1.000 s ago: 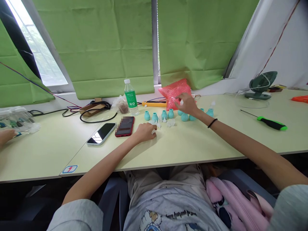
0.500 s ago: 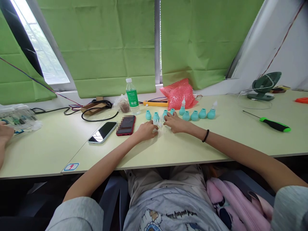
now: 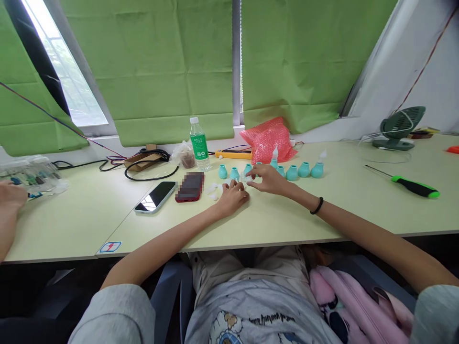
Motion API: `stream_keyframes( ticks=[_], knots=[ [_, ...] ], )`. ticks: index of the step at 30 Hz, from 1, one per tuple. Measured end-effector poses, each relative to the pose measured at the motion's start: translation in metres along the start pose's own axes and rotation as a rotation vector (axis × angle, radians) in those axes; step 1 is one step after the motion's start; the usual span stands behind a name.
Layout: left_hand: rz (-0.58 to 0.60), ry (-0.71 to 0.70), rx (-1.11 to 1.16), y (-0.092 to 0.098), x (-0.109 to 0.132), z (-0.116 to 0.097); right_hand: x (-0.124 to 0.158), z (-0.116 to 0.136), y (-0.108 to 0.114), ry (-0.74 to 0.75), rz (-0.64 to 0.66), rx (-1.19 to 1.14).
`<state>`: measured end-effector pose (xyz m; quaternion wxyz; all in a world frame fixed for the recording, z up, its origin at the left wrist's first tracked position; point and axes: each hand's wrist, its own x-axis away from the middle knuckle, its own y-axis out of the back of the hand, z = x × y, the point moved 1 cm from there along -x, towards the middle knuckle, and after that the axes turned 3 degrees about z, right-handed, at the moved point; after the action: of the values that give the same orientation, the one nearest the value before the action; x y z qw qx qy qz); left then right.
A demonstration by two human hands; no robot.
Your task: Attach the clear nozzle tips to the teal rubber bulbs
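Observation:
Several teal squeeze bulbs [image 3: 291, 173] stand in uneven rows, most with an open neck upward. Two of them carry pointed translucent nozzles, one at the right end [image 3: 323, 155] and one near the pink wrap [image 3: 275, 152]. My left hand [image 3: 233, 197] rests palm down before the bulbs, fingers spread over small translucent pieces [image 3: 214, 192] on the table. To its right, my right hand [image 3: 267, 179] has thumb and forefinger curled around a small translucent piece [image 3: 245, 177]. Its exact shape is too small to make out, and this hand partly hides the bulbs behind.
Two phones [image 3: 155, 197] lie left of my hands. Behind stand a water bottle [image 3: 199, 145] and pink bubble wrap [image 3: 270, 141]. A screwdriver [image 3: 412, 185] and a fan [image 3: 401, 129] are at right. Another person's hand [image 3: 12, 196] works at far left.
My left hand has shifted right and spread its fingers, uncovering white pieces on its left. My right hand has lifted slightly and closed thumb and forefinger around a translucent piece.

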<state>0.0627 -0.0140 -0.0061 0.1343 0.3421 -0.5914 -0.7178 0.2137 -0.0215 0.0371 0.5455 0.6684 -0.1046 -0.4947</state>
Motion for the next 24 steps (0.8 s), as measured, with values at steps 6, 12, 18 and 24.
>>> stream_keyframes(
  ticks=[6,12,18,24],
  knots=[
    [-0.048,0.043,0.522,0.008,0.000,0.021,0.005,0.000,-0.017,-0.392,-0.194,-0.784],
    [-0.159,0.120,0.895,0.022,0.001,0.038,0.010,0.008,-0.023,-0.633,-0.180,-1.063],
    [-0.207,0.113,0.966,0.021,0.003,0.032,0.014,0.010,-0.029,-0.670,-0.065,-1.128],
    [-0.286,0.088,0.888,0.023,0.004,0.030,0.015,0.004,-0.035,-0.660,0.015,-1.191]
  ],
)
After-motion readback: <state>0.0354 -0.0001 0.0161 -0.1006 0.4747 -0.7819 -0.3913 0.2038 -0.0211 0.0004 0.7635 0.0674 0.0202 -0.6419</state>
